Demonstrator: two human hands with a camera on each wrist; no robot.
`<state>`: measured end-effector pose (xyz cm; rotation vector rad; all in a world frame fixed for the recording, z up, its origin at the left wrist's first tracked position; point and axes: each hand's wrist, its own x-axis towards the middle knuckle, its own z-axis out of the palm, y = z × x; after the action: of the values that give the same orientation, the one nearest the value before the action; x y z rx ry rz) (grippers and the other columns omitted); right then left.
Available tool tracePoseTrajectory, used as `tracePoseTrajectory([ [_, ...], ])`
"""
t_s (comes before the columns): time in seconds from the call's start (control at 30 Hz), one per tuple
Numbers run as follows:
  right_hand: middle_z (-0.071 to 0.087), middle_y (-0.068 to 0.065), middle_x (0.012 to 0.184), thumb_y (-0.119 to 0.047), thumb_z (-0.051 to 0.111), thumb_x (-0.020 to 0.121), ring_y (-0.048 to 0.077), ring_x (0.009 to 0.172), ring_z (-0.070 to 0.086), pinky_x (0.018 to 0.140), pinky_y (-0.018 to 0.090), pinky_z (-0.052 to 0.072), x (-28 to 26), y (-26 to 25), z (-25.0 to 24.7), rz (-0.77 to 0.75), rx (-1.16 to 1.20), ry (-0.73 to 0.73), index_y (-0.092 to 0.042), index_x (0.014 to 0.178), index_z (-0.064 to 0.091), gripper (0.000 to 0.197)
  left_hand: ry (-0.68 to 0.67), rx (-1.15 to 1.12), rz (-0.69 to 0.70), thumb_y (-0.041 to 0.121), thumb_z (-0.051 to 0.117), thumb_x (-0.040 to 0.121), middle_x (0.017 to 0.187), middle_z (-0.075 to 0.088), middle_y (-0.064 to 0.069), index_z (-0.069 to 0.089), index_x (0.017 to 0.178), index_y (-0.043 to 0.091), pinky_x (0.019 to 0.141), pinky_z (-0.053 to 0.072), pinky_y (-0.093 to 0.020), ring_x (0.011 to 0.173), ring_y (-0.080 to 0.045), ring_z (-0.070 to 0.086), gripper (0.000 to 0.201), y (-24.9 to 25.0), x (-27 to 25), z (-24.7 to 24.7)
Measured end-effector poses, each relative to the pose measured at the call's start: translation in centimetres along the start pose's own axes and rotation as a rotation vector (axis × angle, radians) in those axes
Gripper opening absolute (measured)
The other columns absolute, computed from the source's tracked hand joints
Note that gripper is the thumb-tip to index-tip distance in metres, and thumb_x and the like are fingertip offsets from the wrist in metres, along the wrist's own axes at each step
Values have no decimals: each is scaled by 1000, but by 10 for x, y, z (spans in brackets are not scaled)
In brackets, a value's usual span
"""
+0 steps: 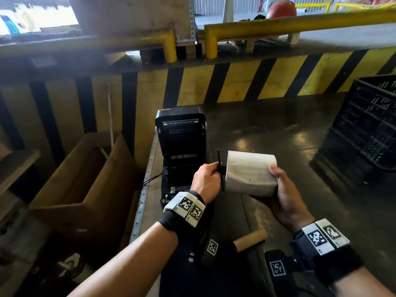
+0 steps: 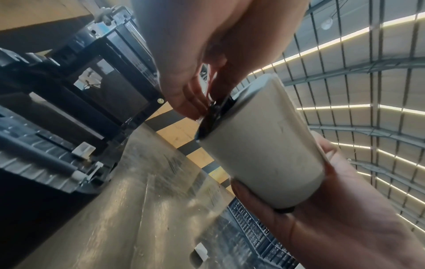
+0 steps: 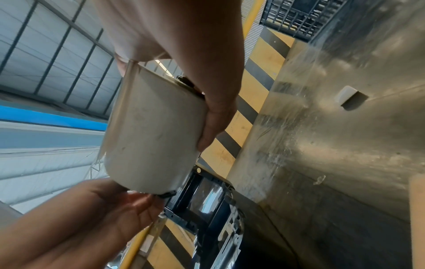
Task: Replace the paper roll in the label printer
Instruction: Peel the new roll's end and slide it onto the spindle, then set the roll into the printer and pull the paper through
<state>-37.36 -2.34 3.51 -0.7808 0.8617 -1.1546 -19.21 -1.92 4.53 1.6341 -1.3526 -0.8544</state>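
Note:
A full white paper roll (image 1: 249, 173) (image 2: 260, 145) (image 3: 151, 134) is held in the air in front of me, lying sideways. My right hand (image 1: 282, 194) (image 3: 207, 102) grips its right end. My left hand (image 1: 206, 179) (image 2: 195, 94) pinches the black spindle flange (image 1: 220, 168) (image 2: 211, 116) at the roll's left end; a black spindle tip (image 3: 168, 194) shows at that end. The black label printer (image 1: 182, 151) (image 2: 76, 109) (image 3: 207, 203) stands just behind my left hand with its lid up and its bay without a roll. An empty brown cardboard core (image 1: 250, 240) lies on the table near me.
The dark, shiny table (image 1: 278, 129) carries a black plastic crate (image 1: 368, 125) at the right. An open cardboard box (image 1: 85, 185) sits left of the table. A yellow-and-black striped wall (image 1: 235, 82) runs behind. A cable (image 1: 152, 179) leaves the printer's left side.

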Motion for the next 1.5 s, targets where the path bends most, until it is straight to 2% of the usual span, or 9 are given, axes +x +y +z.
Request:
tracePoseTrajectory([
  [0.27, 64, 6, 110, -42, 60, 72, 26, 104, 58, 78, 45, 52, 11, 2, 6, -131, -132, -27, -27, 113, 62, 44, -119, 77, 27, 14, 38, 71, 91, 72, -20, 67, 84, 7, 79, 54, -45, 91, -39, 66, 32, 5, 10, -19],
  [0.43, 70, -1, 106, -45, 62, 68, 26, 107, 61, 99, 58, 44, 16, 6, 15, -170, -213, -24, -31, 108, 65, 42, -160, 123, -3, 11, 40, 77, 93, 72, -16, 68, 88, 7, 83, 56, -46, 91, -34, 66, 31, 0, 19, -28],
  [0.57, 70, -2, 106, -51, 65, 64, 28, 111, 60, 102, 61, 40, 19, 10, 17, -177, -225, -17, -30, 111, 64, 51, -136, 53, 12, 20, 40, 69, 88, 73, -15, 68, 85, 11, 79, 57, -49, 85, -32, 68, 33, -10, 24, -33],
  [0.7, 67, 2, 111, -64, 72, 53, 31, 114, 57, 102, 62, 39, 23, 10, 16, -149, -214, -14, -33, 107, 66, 62, -101, -117, -1, 29, 52, 77, 101, 74, -5, 69, 106, 22, 91, 55, -45, 97, -22, 70, 34, -14, 23, -35],
  [0.87, 64, 4, 114, -49, 61, 67, 29, 112, 56, 102, 65, 37, 25, 7, 18, -163, -220, -11, -29, 111, 64, 48, -87, -305, -32, 24, 57, 89, 111, 70, -15, 65, 113, 10, 96, 51, -53, 108, -33, 65, 30, -15, 14, -38],
  [1.1, 66, -5, 102, -50, 61, 61, 23, 103, 59, 98, 58, 45, 18, 8, 29, -208, -258, -5, -37, 99, 67, 40, -196, -345, -46, 12, 44, 96, 112, 68, -19, 66, 107, 14, 95, 52, -47, 98, -25, 66, 25, -1, 6, -39],
  [1.27, 62, 5, 113, -50, 60, 68, 32, 112, 55, 93, 58, 48, 17, 5, 30, -212, -220, 18, -27, 114, 62, 51, -228, -495, -59, -3, 31, 94, 101, 68, 0, 61, 110, 18, 80, 56, -18, 87, -6, 67, 41, 16, -9, -36],
  [1.37, 61, 6, 115, -43, 59, 73, 31, 112, 56, 80, 47, 54, 17, 1, 28, -207, -200, -30, -23, 119, 58, 50, -201, -590, -109, 5, 35, 97, 111, 66, -8, 56, 124, 4, 82, 54, -23, 94, -15, 64, 35, 20, -10, -40],
  [1.5, 63, 1, 114, -44, 62, 69, 29, 112, 57, 91, 52, 50, 16, -4, 32, -242, -201, -61, -31, 112, 62, 45, -226, -632, -148, 31, 49, 94, 105, 70, -9, 66, 108, 9, 91, 53, -36, 95, -21, 66, 31, 22, -4, -49],
])
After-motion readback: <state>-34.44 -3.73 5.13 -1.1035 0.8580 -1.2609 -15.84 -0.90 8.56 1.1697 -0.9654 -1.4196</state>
